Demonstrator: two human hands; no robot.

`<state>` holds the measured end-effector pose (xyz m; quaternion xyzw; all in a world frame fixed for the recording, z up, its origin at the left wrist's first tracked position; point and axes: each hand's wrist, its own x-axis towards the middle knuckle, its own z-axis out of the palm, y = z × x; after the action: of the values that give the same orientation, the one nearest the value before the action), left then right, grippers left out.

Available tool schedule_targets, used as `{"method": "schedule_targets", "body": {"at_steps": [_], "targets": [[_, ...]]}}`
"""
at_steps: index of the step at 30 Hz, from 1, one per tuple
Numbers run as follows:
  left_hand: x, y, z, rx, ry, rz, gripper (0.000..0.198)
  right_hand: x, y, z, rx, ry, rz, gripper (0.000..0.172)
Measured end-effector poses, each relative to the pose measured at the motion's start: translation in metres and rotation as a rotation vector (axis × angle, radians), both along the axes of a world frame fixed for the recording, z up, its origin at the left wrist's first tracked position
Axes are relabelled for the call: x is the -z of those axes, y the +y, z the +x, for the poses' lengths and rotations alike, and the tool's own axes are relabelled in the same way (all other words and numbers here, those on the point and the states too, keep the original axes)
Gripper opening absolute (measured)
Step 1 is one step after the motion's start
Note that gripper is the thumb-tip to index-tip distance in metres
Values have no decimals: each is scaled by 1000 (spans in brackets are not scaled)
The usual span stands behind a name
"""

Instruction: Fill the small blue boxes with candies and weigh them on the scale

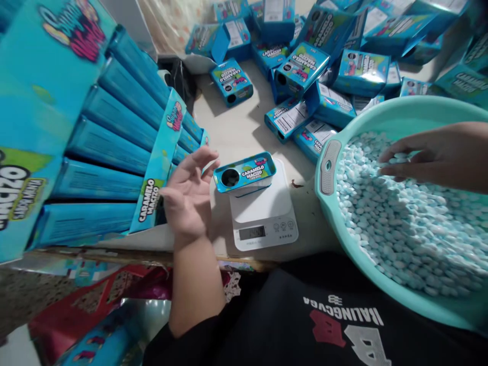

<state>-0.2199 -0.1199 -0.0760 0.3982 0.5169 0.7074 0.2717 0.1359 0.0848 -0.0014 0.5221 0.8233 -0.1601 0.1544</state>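
Observation:
My left hand point(192, 195) is held palm up, fingers apart and empty, just left of a small blue candy box point(249, 173). That box stands on a white kitchen scale point(263, 223) whose display is lit, its digits blurred. A round dark hole shows in the box's top. Over on the right, my right hand point(438, 155) has its fingers drawn together around a few pale blue candies point(400, 158). It is low over the heap of loose candies point(389, 229) inside a turquoise tub point(328, 168).
On the left leans a large display carton point(152, 198) with blue boxes in rows. Many candy boxes point(301, 68) lie piled at the back of the white table point(224, 122). Below the table edge are a red item point(87, 305) and blue packaging point(125, 330).

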Motion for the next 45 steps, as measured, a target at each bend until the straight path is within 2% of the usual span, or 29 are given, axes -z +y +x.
{"method": "schedule_targets", "body": {"at_steps": [2, 4, 6, 8, 11, 14, 19, 22, 27, 32, 36, 39, 42, 45], "targets": [[5, 0, 4, -44, 78, 63, 65, 6, 3, 6, -4, 78, -101, 68], [9, 0, 7, -46, 198, 63, 75, 16, 6, 12, -32, 223, -219, 50], [10, 2, 10, -25, 302, 15, 81, 26, 8, 14, -67, 362, -166, 37], [8, 3, 13, -18, 360, -4, 81, 31, 7, 10, -126, 398, -103, 27], [5, -2, 19, -61, 370, 43, 75, 25, -3, -4, -187, 342, -135, 27], [7, -14, 24, -185, 351, 77, 66, 14, -14, -17, -287, 255, -110, 27], [23, -36, 30, -369, 254, -49, 55, 8, -21, -23, -322, 148, -69, 27], [30, -40, 28, -438, 234, -98, 52, 6, -23, -22, -308, 140, -47, 19], [34, -34, 20, -446, 207, -102, 51, -4, -27, -22, -299, 165, -75, 14], [38, -34, 21, -388, 187, -114, 48, -30, -33, -33, -271, 155, 82, 17], [36, -36, 24, -363, 180, -117, 45, -64, -44, -73, -356, 253, 182, 24], [34, -38, 25, -315, 221, -102, 44, -82, -58, -124, -516, 403, 134, 26], [33, -40, 23, -286, 361, -95, 43, -85, -71, -177, -704, 469, 108, 22], [34, -39, 21, -312, 465, -99, 38, -78, -79, -213, -832, 437, 90, 22]]}}
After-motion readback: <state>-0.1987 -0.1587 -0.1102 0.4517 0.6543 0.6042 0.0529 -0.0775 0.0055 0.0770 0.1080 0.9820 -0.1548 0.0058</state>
